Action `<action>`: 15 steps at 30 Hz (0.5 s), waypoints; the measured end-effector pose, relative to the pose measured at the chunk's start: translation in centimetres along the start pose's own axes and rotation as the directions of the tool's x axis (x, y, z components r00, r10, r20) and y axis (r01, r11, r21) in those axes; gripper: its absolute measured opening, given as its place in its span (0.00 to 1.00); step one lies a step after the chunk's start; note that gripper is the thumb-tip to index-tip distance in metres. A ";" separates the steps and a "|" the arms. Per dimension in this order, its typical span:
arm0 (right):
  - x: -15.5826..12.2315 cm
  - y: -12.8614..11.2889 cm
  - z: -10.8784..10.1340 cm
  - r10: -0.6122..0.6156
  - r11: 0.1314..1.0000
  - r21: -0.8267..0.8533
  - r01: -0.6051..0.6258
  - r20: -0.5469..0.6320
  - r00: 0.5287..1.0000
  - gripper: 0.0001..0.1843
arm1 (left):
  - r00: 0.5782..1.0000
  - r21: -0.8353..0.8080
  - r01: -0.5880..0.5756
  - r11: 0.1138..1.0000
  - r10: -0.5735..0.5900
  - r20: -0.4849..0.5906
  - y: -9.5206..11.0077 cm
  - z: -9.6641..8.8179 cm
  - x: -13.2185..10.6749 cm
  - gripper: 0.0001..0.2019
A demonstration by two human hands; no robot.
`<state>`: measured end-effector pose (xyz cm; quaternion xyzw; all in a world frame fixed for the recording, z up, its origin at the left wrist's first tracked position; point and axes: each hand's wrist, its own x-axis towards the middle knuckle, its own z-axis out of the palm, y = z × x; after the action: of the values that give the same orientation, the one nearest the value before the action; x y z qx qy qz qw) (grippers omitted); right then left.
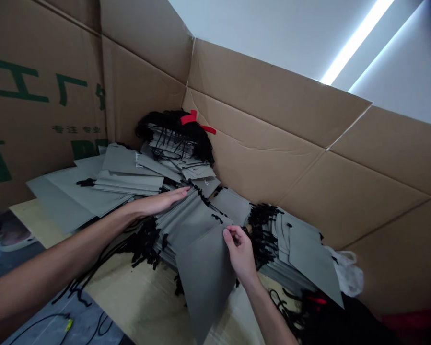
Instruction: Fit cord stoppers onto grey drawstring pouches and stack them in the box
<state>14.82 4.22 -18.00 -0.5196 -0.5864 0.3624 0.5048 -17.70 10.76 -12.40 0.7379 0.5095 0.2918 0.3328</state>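
Observation:
My right hand (239,247) pinches the edge of a flat grey paper bag (206,268) between thumb and fingers, and that bag hangs over the front of the stack. Further up, my left hand (168,199) lies with its fingers stretched out along the left side of the grey bag stack (186,215); I cannot tell how firmly it presses. Black cord handles (146,244) with knotted ends bunch at the left of this stack. More knots show along its top edge, between my hands.
Right of my hands stands another grey bag stack (290,244) with black cords. Loose grey bags (93,187) lie at the left, and a bundle of black cords (177,129) with a red tie sits behind. Tall cardboard walls (258,124) enclose the wooden tabletop (129,287).

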 end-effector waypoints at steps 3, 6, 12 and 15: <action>-0.2 0.0 -0.2 0.011 1.000 0.029 -0.010 -0.013 1.000 0.31 | 1.000 0.026 0.008 1.000 -0.009 0.006 0.1 -0.1 -0.2 0.30; -0.3 0.1 -1.0 0.036 0.998 0.052 -0.035 -0.024 0.999 0.31 | 0.999 0.040 0.024 0.999 -0.025 0.020 0.2 -0.3 -0.7 0.32; -0.9 0.3 -1.4 0.110 0.984 0.139 -0.108 -0.006 0.994 0.34 | 0.998 0.042 0.016 0.999 -0.018 0.063 -0.1 -0.2 -0.8 0.34; -1.5 0.2 -0.4 0.144 0.969 0.193 -0.152 0.052 0.988 0.33 | 0.997 0.037 -0.014 0.999 0.011 0.083 -0.4 0.1 -0.8 0.34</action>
<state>15.15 2.74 -18.43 -0.5026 -0.5167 0.4649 0.5141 -18.07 10.05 -12.82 0.7587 0.4960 0.2535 0.3378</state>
